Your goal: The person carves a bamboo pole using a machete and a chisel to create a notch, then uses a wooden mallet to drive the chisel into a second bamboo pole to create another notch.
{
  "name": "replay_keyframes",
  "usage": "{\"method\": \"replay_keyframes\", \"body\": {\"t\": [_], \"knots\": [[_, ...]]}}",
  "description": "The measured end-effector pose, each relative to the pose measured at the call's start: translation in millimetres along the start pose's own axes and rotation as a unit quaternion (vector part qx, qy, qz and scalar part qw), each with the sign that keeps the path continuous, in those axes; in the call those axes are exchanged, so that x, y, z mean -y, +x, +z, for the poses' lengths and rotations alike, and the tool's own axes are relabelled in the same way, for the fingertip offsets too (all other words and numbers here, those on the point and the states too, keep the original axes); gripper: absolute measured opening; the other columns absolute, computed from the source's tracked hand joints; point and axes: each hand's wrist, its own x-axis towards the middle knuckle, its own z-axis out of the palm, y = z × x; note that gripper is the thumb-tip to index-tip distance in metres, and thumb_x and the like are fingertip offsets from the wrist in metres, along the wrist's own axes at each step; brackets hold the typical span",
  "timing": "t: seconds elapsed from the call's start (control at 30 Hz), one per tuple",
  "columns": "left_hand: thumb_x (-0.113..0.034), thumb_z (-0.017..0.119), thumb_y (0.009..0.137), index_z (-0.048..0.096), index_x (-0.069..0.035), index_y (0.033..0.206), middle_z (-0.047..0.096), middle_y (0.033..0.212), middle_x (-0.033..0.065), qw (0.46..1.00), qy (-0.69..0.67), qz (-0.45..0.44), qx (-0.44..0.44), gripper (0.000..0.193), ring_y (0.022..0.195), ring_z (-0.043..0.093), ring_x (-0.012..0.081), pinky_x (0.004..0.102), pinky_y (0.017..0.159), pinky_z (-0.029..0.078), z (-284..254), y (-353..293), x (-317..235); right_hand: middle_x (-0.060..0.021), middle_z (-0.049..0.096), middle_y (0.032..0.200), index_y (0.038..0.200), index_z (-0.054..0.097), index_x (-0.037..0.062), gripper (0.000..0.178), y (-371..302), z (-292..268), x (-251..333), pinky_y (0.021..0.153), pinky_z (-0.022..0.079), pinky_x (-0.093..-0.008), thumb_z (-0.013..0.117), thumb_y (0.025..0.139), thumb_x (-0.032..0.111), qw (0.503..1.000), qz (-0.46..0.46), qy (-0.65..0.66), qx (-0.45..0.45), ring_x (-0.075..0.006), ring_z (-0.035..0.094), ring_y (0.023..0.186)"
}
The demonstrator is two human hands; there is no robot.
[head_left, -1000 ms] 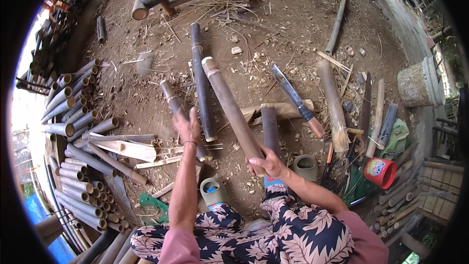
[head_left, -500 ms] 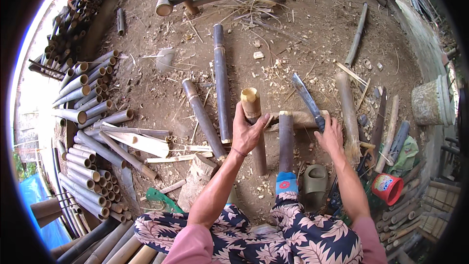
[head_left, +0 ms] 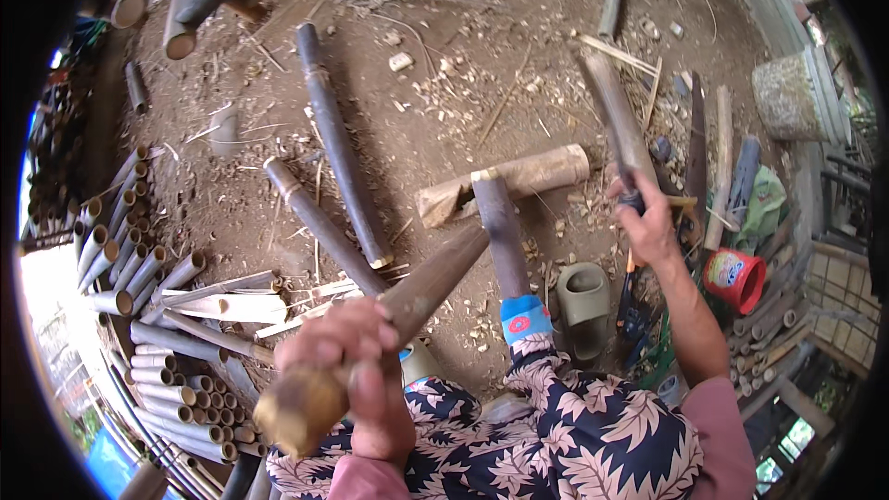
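Note:
My left hand (head_left: 347,361) is closed around a thick bamboo pole (head_left: 435,282), close to its cut, pale near end. The pole slants away to the upper right, its far end by a dark bamboo piece (head_left: 503,231). That piece rests over a pale, split log (head_left: 556,171) and reaches back to a blue sock (head_left: 526,318) at my trouser leg. My right hand (head_left: 651,222) grips the dark handle of a machete (head_left: 607,125). Its blade, blurred, points up and away, in front of a brownish bamboo length (head_left: 622,93) on the ground.
Two dark bamboo poles (head_left: 343,157) lie left of centre on chip-strewn dirt. Stacked bamboo (head_left: 176,389) fills the left side. A bamboo frame (head_left: 185,0) stands at the far left. To the right are an olive clog (head_left: 583,310), a red tub (head_left: 734,280) and a whitish bucket (head_left: 792,97).
My left hand has come back and left with the bamboo pole, now tilted with its near end raised. My right hand has lifted the machete and turned its blade. The view has shifted.

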Motion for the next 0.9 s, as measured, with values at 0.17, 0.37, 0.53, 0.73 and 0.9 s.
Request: {"method": "replay_keyframes", "body": {"t": [0.17, 0.37, 0.53, 0.73, 0.9], "knots": [[-0.015, 0.063, 0.085, 0.042, -0.010, 0.107, 0.053, 0.085, 0.0034, 0.998, -0.027, 0.006, 0.054, 0.030, 0.075, 0.057, 0.0178, 0.0391, 0.078, 0.047, 12.1, 1.0, 6.9, 0.0047, 0.052, 0.071, 0.127, 0.061, 0.0039, 0.038, -5.9, -28.3, 2.5, 0.053, 0.039, -0.0218, 0.060, 0.089, 0.009, 0.997, 0.041, -0.057, -0.044, -0.0042, 0.048, 0.059], [-0.015, 0.063, 0.086, 0.042, -0.010, 0.108, 0.052, 0.085, 0.0029, 0.998, -0.019, -0.014, 0.054, 0.031, 0.075, 0.057, 0.0174, 0.0393, 0.079, 0.047, 14.4, 4.0, 23.5, 0.0023, 0.054, 0.073, 0.128, 0.061, 0.0041, 0.039, -5.2, -37.1, -3.3, 0.054, 0.042, -0.0216, 0.058, 0.090, 0.010, 0.996, 0.040, -0.050, -0.053, -0.0054, 0.053, 0.059], [-0.021, 0.071, 0.086, 0.040, -0.012, 0.106, 0.054, 0.084, 0.0014, 0.999, 0.000, -0.039, 0.021, 0.038, 0.072, 0.059, 0.0179, 0.0422, 0.078, 0.048, 17.1, 3.1, 17.5, 0.0016, 0.055, 0.076, 0.128, 0.061, 0.0032, 0.039, 0.6, -35.3, 0.1, 0.055, 0.041, -0.0224, 0.058, 0.091, 0.013, 0.995, 0.039, -0.083, -0.030, -0.0062, 0.052, 0.059], [-0.018, 0.066, 0.085, 0.044, -0.011, 0.108, 0.054, 0.086, 0.0016, 0.999, -0.025, -0.011, 0.035, 0.032, 0.077, 0.058, 0.0163, 0.0401, 0.082, 0.047, 11.6, 2.7, 27.2, 0.0026, 0.054, 0.074, 0.128, 0.061, 0.0018, 0.038, 3.8, -28.5, 1.7, 0.056, 0.041, -0.0238, 0.059, 0.093, 0.017, 0.994, 0.039, -0.098, 0.008, -0.0059, 0.050, 0.062], [-0.018, 0.066, 0.085, 0.044, -0.012, 0.109, 0.053, 0.087, 0.0014, 0.999, -0.021, -0.009, 0.036, 0.032, 0.077, 0.057, 0.0160, 0.0394, 0.082, 0.046, 12.4, 2.8, 25.1, 0.0019, 0.053, 0.074, 0.128, 0.061, 0.0017, 0.037, 6.0, -27.4, 4.0, 0.059, 0.041, -0.0243, 0.058, 0.094, 0.017, 0.992, 0.043, -0.114, 0.032, -0.0058, 0.047, 0.064]]}}
